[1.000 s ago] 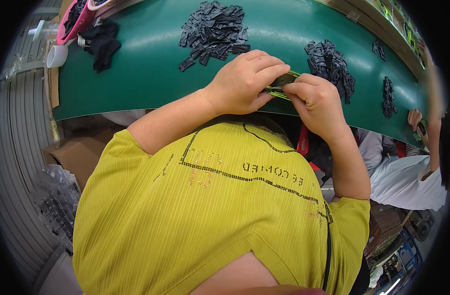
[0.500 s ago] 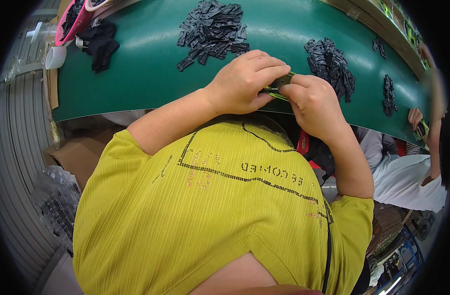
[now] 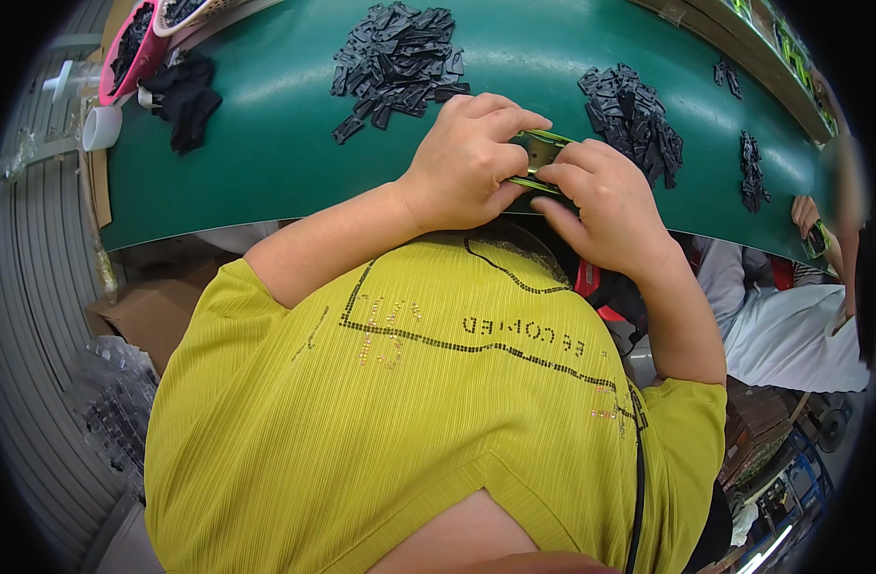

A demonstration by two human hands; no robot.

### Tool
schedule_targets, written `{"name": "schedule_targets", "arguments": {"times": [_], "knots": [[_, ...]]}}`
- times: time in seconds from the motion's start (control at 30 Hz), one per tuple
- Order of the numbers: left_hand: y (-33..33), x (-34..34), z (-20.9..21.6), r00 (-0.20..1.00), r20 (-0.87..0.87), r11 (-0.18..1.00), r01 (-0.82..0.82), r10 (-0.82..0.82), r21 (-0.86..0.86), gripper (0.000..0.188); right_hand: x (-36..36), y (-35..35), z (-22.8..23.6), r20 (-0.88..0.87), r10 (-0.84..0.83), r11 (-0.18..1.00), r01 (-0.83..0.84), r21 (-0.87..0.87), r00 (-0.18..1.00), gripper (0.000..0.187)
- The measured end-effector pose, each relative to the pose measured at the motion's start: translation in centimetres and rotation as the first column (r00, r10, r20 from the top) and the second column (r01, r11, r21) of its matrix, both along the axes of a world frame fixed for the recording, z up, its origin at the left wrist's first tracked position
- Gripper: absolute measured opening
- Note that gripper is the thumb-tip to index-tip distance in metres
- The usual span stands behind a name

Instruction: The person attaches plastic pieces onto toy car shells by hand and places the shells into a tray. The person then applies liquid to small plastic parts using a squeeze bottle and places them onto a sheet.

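Note:
My left hand (image 3: 466,158) is closed around the left end of a small hollow part with bright green edges and a dark inside (image 3: 541,151). The part is held just over the front edge of the green table. At its right end, the bent fingers of my right hand (image 3: 605,196) grip it, with fingertips reaching into its middle. The right thumb sits lower, a little apart from those fingertips. My fingers cover both ends of the part, so its exact kind cannot be made out.
Piles of flat black plastic pieces lie on the green table (image 3: 266,143): a large heap (image 3: 399,57), another at right (image 3: 634,120), smaller ones farther right. At left are a black cloth (image 3: 184,96), a pink basket (image 3: 132,53) and a white roll (image 3: 101,127). A co-worker's hand (image 3: 805,215) shows at far right.
The green-edged part is turned so that more of its inside shows. My right thumb has moved down, away from the right fingertips. The left hand keeps its hold.

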State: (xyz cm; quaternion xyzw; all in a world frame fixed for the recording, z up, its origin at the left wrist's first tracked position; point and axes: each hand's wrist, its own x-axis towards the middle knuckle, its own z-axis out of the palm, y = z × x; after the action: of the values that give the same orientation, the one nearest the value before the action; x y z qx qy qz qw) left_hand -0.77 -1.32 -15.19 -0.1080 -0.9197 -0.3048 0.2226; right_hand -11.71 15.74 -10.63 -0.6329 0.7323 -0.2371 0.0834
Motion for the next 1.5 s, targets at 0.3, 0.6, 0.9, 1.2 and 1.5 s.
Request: {"name": "schedule_targets", "arguments": {"times": [0.3, 0.6, 0.9, 1.2, 1.5], "knots": [[0.3, 0.2, 0.6, 1.000, 0.022, 0.998, -0.016, 0.017, -0.059, 0.017, -0.3, -0.1, -1.0, -0.065, 0.041, 0.999, -0.043, -0.026, 0.997, 0.007], [0.5, -0.3, 1.6, 0.987, 0.137, 0.996, -0.076, 0.081, -0.046, 0.015, -0.5, 0.8, -0.9, -0.051, -0.011, 0.997, 0.007, -0.079, 0.999, 0.017], [-1.4, -1.3, 4.8, 0.953, 0.256, 0.978, 0.120, -0.162, 0.170, 0.015, -1.5, 1.5, 0.9, 0.233, 0.000, 0.996, 0.022, -0.091, 0.972, 0.022], [-2.5, -0.9, 4.9, 0.896, 0.262, 0.745, 0.107, -0.359, 0.658, 0.041, -0.6, 0.8, 1.6, 0.574, -0.113, 0.967, 0.223, -0.124, 0.811, 0.020], [-0.7, -0.3, 3.9, 0.696, 0.197, -0.109, -0.370, -0.690, 0.922, 0.046, -1.8, 0.1, 1.2, 0.403, -0.124, 0.934, 0.244, -0.261, 0.907, 0.010]]}}
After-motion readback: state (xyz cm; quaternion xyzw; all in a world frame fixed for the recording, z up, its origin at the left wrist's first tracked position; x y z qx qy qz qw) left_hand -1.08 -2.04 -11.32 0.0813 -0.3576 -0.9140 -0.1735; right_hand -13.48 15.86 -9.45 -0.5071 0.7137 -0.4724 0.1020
